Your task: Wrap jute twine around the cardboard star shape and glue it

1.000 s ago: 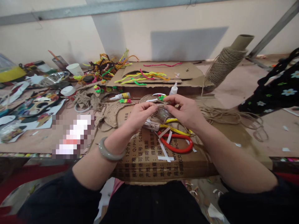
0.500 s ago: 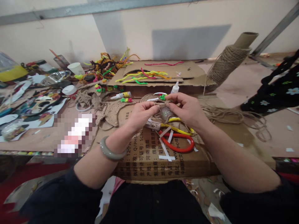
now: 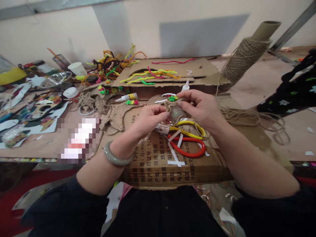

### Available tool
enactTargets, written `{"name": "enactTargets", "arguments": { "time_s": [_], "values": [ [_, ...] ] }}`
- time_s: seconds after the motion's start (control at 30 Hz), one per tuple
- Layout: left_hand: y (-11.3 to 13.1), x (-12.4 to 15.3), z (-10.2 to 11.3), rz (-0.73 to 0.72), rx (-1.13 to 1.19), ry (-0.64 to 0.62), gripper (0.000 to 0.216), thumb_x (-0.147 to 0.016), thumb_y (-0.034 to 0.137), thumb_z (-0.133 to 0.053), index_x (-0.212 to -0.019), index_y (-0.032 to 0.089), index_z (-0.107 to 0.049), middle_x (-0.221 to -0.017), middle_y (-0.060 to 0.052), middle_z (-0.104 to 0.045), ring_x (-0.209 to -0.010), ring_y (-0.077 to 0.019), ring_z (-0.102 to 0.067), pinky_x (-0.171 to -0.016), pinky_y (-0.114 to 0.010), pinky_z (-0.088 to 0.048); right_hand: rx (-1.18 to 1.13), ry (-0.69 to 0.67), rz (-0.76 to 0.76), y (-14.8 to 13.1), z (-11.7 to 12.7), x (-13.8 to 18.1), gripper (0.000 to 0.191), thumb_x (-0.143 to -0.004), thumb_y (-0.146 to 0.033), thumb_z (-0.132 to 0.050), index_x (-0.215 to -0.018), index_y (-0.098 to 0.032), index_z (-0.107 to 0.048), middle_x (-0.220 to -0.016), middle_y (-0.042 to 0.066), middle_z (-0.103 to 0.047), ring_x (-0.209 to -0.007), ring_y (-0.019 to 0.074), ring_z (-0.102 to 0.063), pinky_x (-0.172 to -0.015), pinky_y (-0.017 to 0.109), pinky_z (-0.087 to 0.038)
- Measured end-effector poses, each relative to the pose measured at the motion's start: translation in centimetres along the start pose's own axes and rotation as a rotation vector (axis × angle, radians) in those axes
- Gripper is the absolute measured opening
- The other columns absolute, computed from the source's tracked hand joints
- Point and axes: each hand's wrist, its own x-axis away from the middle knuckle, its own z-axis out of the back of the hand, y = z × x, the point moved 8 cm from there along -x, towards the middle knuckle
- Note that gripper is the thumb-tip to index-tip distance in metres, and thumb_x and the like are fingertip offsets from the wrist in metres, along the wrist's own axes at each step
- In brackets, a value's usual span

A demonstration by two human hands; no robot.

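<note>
A small star edged with jute twine [image 3: 175, 112], its middle clear and shiny, is between my hands. My left hand [image 3: 150, 119], a bangle on its wrist, pinches the star's left side. On its upper right edge, the thumb and fingers of my right hand [image 3: 202, 104] are closed. Just behind lies a twine-wound crescent [image 3: 155, 101] with a green, yellow and pink flower [image 3: 172, 98], partly covered by my hands. Scissors [image 3: 186, 154] with one red and one yellow handle rest below the star, among white paper strips [image 3: 176, 163].
A cardboard box [image 3: 148, 174] lies under the work. Left of it are another twine crescent [image 3: 119, 117] and a glue bottle [image 3: 127, 97]. Pipe cleaners [image 3: 153, 75] lie on cardboard behind. A twine spool [image 3: 248, 57] leans at right, near loose twine [image 3: 237, 115].
My hands have shifted slightly apart, so more of the star shows between them. The whole view has moved a little.
</note>
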Motion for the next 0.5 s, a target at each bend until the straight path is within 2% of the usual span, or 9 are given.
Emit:
{"name": "enactTargets", "arguments": {
  "time_s": [0.13,0.27,0.37,0.5],
  "values": [
    [-0.42,-0.08,0.40,-0.002,0.033,0.022,0.019,-0.075,0.033,-0.074,-0.080,0.015,-0.071,-0.067,-0.001,-0.071,-0.064,-0.0095,-0.064,-0.066,-0.023,-0.047,0.007,0.012,0.004,0.11,0.18,-0.16,0.022,-0.076,-0.018,-0.063,-0.096,-0.015,-0.072,-0.080,0.002,-0.069,-0.066,0.0111,-0.055,-0.063,0.029,-0.046],
    [-0.62,-0.05,0.53,0.035,0.106,-0.012,0.032,-0.075,0.045,-0.075,-0.089,0.016,-0.074,-0.076,-0.004,-0.074,-0.071,-0.0123,-0.068,-0.073,-0.026,-0.050,-0.030,0.021,-0.028,0.60,0.39,-0.29,0.021,-0.078,-0.022,-0.064,-0.097,-0.016,-0.071,-0.080,0.002,-0.067,-0.068,0.0118,-0.054,-0.064,0.029,-0.046],
    [-0.51,0.08,0.48,0.053,0.116,-0.021,0.026,-0.072,0.037,-0.077,-0.084,0.015,-0.074,-0.076,-0.004,-0.075,-0.071,-0.0131,-0.068,-0.077,-0.028,-0.052,-0.052,0.032,-0.052,0.85,0.50,-0.34,0.021,-0.079,-0.024,-0.064,-0.098,-0.016,-0.070,-0.080,0.002,-0.066,-0.068,0.0120,-0.054,-0.063,0.029,-0.045],
    [-0.13,0.11,0.37,0.011,0.055,-0.011,0.016,-0.073,0.030,-0.075,-0.077,0.014,-0.073,-0.072,-0.003,-0.074,-0.067,-0.0116,-0.065,-0.074,-0.027,-0.051,-0.065,0.026,-0.065,0.81,0.38,-0.39,0.019,-0.079,-0.023,-0.064,-0.096,-0.016,-0.069,-0.079,0.002,-0.066,-0.068,0.0121,-0.054,-0.063,0.029,-0.045]
  ]
}}
